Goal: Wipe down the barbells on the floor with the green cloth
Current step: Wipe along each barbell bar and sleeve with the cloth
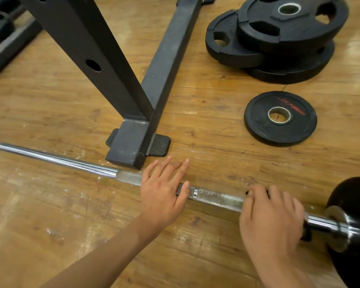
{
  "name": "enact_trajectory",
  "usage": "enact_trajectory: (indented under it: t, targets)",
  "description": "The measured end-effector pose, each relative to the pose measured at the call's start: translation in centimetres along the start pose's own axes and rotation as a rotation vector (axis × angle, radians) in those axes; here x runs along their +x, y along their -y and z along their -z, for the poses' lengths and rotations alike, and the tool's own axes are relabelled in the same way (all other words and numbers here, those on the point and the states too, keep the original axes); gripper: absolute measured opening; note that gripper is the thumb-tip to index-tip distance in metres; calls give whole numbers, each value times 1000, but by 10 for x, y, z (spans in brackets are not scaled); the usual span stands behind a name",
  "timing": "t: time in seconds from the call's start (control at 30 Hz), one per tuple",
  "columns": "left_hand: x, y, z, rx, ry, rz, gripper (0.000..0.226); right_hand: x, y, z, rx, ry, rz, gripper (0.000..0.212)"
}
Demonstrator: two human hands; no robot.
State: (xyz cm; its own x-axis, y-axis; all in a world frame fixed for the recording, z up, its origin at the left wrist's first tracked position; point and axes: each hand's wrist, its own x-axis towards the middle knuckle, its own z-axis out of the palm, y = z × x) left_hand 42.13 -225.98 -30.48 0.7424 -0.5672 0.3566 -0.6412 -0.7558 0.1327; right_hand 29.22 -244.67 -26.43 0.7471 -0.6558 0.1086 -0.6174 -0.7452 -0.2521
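Bare arms reached up from the bottom of the frame. Over the barbell [216, 197] on the floor [50, 204], the left hand [164, 192] lay flat, its fingers [182, 169] straight and apart. Further right, the right hand [272, 215] curled its fingers round the bar, near the black weight [353, 215] at the right edge. No green cloth showed. The bar might roll toward the rack foot [131, 144] and nip the flat fingers, since only one hand held it.
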Motion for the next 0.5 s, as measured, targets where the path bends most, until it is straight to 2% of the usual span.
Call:
enact_trajectory:
  t: [0.07, 0.17, 0.3, 0.4, 0.5]
  targets:
    - [2, 1, 0, 7, 8, -10, 52, 6, 35, -4, 15, 61, 111, 44]
    - [3, 3, 1, 23, 28, -19, 55, 10, 64, -14, 13, 99, 253, 32]
    - [2, 3, 0, -3, -6, -22, 55, 2, 12, -6, 60, 73, 431, 31]
    - [-1, 1, -4, -31, -80, -26, 52, 4, -40, 8, -22, 16, 333, 38]
    - [-4, 1, -4, -28, -104, -28, 49, -3, -18, 3, -11, -14, 101, 33]
